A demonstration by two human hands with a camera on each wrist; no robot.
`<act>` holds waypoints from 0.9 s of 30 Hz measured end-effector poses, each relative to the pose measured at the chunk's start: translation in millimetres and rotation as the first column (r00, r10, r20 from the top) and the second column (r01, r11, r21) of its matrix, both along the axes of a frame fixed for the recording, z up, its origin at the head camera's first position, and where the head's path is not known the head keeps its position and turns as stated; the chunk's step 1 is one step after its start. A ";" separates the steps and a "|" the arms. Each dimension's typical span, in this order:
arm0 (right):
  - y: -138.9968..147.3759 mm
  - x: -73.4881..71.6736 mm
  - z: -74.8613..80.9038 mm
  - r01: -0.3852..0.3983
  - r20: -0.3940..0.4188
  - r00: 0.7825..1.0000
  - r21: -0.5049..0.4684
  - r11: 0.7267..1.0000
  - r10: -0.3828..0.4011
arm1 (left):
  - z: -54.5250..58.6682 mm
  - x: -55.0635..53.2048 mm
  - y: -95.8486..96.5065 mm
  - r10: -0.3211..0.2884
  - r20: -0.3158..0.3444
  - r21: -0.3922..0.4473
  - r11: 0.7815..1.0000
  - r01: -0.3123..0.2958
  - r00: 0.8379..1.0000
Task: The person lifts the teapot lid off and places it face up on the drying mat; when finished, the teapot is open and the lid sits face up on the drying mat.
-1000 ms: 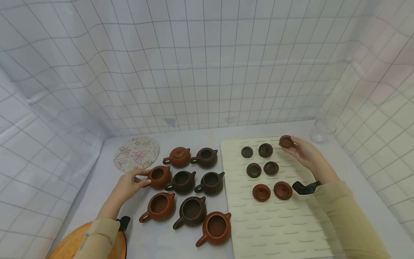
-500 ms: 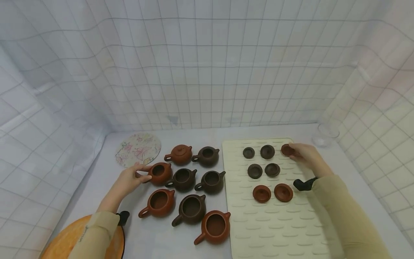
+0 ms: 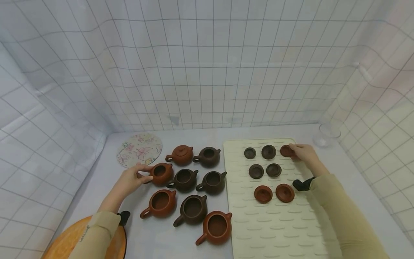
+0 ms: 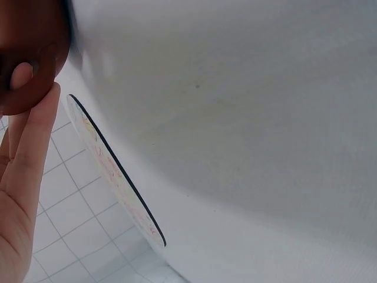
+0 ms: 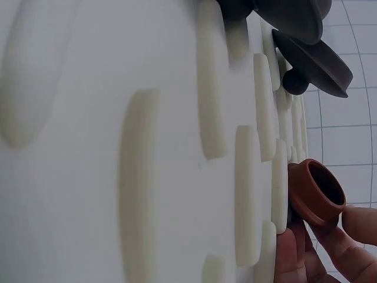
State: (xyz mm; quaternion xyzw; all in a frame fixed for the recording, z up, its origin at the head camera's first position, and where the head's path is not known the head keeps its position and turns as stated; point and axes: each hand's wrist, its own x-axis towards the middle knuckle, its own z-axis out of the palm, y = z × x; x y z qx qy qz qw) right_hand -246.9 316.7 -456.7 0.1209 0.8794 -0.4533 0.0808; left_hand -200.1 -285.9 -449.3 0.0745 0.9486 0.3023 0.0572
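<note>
My left hand [image 3: 128, 181] pinches the handle of a lidless reddish-brown teapot [image 3: 166, 177] on the left of the table; in the left wrist view its handle [image 4: 36, 88] shows between thumb and fingers. At the far right of the cream mat [image 3: 275, 230], my right hand [image 3: 307, 155] holds a small reddish-brown teapot lid [image 3: 285, 151] by its edge. That lid [image 5: 312, 191] is upside down, hollow side up, low over the mat in the right wrist view. Beside it lie several dark lids [image 3: 268, 152] and two red-brown lids [image 3: 285, 193], also upside down.
Several open teapots, dark [image 3: 193, 210] and red-brown [image 3: 217, 228], stand close together. One red-brown teapot [image 3: 182, 154] at the back wears its lid. A floral round mat [image 3: 139, 149], an orange round thing [image 3: 118, 244] and a clear glass [image 3: 325, 136] stand near the sides.
My right hand has lowered the lid slightly toward the mat, then barely moved. The left hand stays on the same teapot. The head view has shifted a little.
</note>
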 end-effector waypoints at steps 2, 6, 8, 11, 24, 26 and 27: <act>-1.3 -0.2 2.3 -0.005 0.009 1.000 0.021 1.000 0.005 | 0.0 0.9 0.0 0.004 0.008 0.002 1.000 -0.004 1.000; -2.7 1.7 6.4 -0.035 0.034 0.999 0.057 0.998 0.033 | 0.8 1.6 1.2 -0.004 0.024 0.010 1.000 0.003 1.000; -2.0 3.6 8.1 -0.052 0.049 0.998 0.071 0.996 0.048 | 1.7 1.2 2.0 -0.014 0.028 0.012 1.000 0.013 1.000; -0.3 6.0 10.0 -0.057 0.039 0.998 0.048 0.997 0.056 | 2.2 1.0 3.3 -0.018 0.031 0.010 1.000 0.017 0.999; -13.6 11.7 38.4 -0.099 0.027 0.995 0.051 0.994 0.098 | 23.9 1.8 4.5 -0.084 -0.035 -0.056 0.995 0.082 0.996; -23.6 12.9 45.3 -0.102 -0.002 0.995 0.073 0.992 0.103 | 31.2 0.7 6.9 -0.082 -0.045 -0.052 0.995 0.080 0.996; -29.5 13.4 48.2 -0.101 -0.017 0.995 0.084 0.991 0.103 | 34.3 -0.2 8.2 -0.082 -0.049 -0.047 0.996 0.080 0.995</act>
